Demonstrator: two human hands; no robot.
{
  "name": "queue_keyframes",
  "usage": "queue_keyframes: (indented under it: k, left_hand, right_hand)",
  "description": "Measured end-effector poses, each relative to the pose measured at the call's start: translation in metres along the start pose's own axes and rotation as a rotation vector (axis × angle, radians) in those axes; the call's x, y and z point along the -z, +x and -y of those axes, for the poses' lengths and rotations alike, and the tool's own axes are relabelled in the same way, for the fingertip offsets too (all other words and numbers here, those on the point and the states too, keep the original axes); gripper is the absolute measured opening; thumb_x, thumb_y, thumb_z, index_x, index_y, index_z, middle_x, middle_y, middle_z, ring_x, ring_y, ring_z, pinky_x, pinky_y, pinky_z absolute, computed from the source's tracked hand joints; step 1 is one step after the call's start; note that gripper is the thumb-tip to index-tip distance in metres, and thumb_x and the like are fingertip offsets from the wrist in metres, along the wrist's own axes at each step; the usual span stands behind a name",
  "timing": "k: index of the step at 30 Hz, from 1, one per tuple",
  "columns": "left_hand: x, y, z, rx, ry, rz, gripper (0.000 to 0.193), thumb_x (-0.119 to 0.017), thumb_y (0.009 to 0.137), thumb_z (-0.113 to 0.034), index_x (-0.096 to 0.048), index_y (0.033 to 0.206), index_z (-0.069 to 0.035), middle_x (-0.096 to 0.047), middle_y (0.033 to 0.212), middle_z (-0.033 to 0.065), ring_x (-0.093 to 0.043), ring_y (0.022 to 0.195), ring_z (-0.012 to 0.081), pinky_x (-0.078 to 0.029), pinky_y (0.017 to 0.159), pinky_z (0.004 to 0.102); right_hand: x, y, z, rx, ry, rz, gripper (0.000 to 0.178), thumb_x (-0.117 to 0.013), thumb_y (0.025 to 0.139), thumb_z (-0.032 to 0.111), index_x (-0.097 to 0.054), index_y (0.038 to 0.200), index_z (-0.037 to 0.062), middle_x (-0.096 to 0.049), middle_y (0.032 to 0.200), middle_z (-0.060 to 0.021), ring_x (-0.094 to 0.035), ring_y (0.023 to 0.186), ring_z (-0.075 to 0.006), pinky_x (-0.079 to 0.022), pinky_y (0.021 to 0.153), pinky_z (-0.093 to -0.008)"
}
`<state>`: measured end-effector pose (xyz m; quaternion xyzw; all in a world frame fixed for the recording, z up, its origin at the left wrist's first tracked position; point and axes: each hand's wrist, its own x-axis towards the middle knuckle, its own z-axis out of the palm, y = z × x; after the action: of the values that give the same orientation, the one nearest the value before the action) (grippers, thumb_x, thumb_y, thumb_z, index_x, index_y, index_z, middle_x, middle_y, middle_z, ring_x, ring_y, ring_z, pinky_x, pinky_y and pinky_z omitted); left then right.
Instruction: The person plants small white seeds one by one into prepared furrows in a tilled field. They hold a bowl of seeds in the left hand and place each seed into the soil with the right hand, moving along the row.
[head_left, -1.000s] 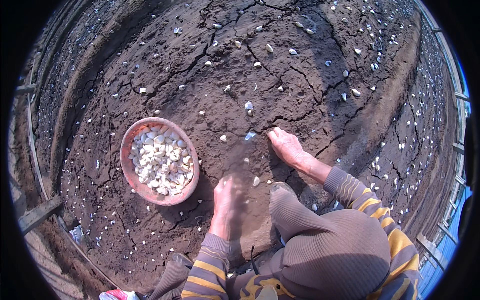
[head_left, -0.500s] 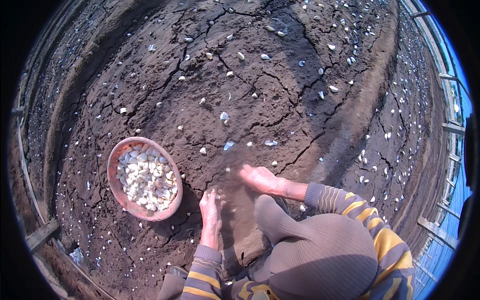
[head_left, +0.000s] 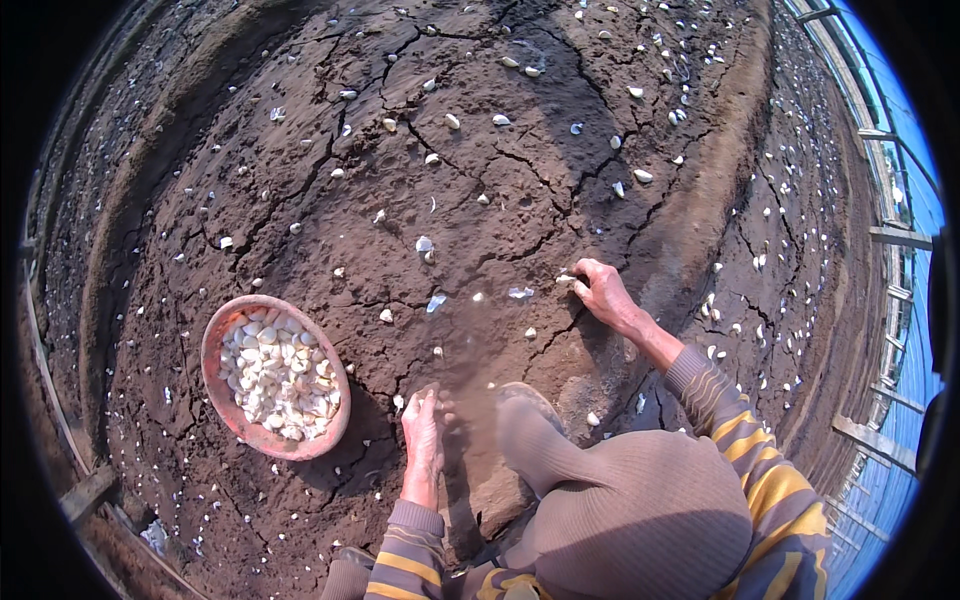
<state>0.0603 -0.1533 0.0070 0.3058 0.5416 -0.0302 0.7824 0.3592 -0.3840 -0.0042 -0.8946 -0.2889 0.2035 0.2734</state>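
Note:
Low over the soil, my right hand [head_left: 607,297] pinches a pale garlic clove [head_left: 567,278] between thumb and fingertips. My left hand [head_left: 424,437] is held in front of my lap with its fingers curled in; whatever lies inside them is hidden. To the left of it, a reddish clay bowl [head_left: 213,388] full of peeled-apart garlic cloves [head_left: 280,372] rests on the ground. Single cloves lie scattered over the cracked brown soil, one clove [head_left: 531,333] below my right hand and another clove [head_left: 386,316] to the right of the bowl.
Cracked soil [head_left: 310,240] forms a raised bed, with furrows along its left and right sides. My knee [head_left: 540,440] in ribbed brown cloth juts in at the bottom. A wooden frame with blue sheeting [head_left: 915,340] runs down the right edge.
My right hand has moved up and to the right, away from my left hand, and now shows a garlic clove at its fingertips. The left hand stays beside the bowl, fingers still curled.

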Motion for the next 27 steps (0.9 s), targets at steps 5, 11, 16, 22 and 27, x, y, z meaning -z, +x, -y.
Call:
queue_keyframes:
  k: [5,11,16,22,27]
  left_hand:
    - [-0.011,-0.003,0.001,0.004,0.010,0.042,0.041,-0.063,0.095,-0.027,-0.053,0.125,-0.002,-0.062,0.107,0.0083,-0.061,0.084,0.0127,-0.051,0.071,0.0248]
    - [-0.021,-0.006,-0.001,0.003,0.058,0.108,0.048,-0.061,0.096,-0.029,-0.047,0.131,0.001,-0.060,0.114,0.0132,-0.062,0.095,0.0172,-0.053,0.078,0.0300]
    - [-0.020,-0.006,0.001,-0.013,0.015,0.147,0.050,-0.056,0.099,-0.034,-0.047,0.134,0.001,-0.059,0.119,0.0138,-0.061,0.101,0.0187,-0.052,0.082,0.0307]
    - [-0.033,-0.006,-0.005,0.066,-0.281,0.168,0.058,-0.045,0.102,-0.045,-0.043,0.140,-0.001,-0.052,0.135,0.0174,-0.053,0.123,0.0279,-0.047,0.098,0.0392]
    - [-0.053,-0.005,-0.008,0.120,-0.361,0.199,0.062,-0.040,0.102,-0.049,-0.043,0.138,0.001,-0.050,0.136,0.0158,-0.050,0.126,0.0288,-0.044,0.104,0.0409]
  right_hand:
    - [0.021,0.007,0.001,0.023,-0.258,0.070,0.006,-0.058,0.084,0.004,-0.056,0.086,-0.0009,-0.060,0.087,-0.0210,-0.062,0.082,-0.0400,-0.051,0.070,-0.0468]
    - [0.003,0.015,-0.001,0.169,-0.521,0.162,0.002,-0.053,0.081,0.002,-0.054,0.081,0.0003,-0.058,0.081,-0.0203,-0.063,0.077,-0.0380,-0.051,0.064,-0.0461]
    - [-0.015,0.018,-0.005,0.181,-0.556,0.167,0.006,-0.055,0.078,0.000,-0.052,0.082,0.0005,-0.058,0.084,-0.0212,-0.063,0.076,-0.0388,-0.052,0.064,-0.0459]
    - [-0.012,0.006,0.032,0.179,-0.368,0.081,0.020,-0.062,0.079,0.004,-0.052,0.097,0.0023,-0.056,0.089,-0.0191,-0.060,0.082,-0.0375,-0.050,0.069,-0.0456]
    - [-0.037,-0.024,0.133,0.298,0.144,0.420,0.023,-0.067,0.083,0.015,-0.058,0.101,0.0034,-0.056,0.091,-0.0152,-0.061,0.086,-0.0357,-0.051,0.073,-0.0436]
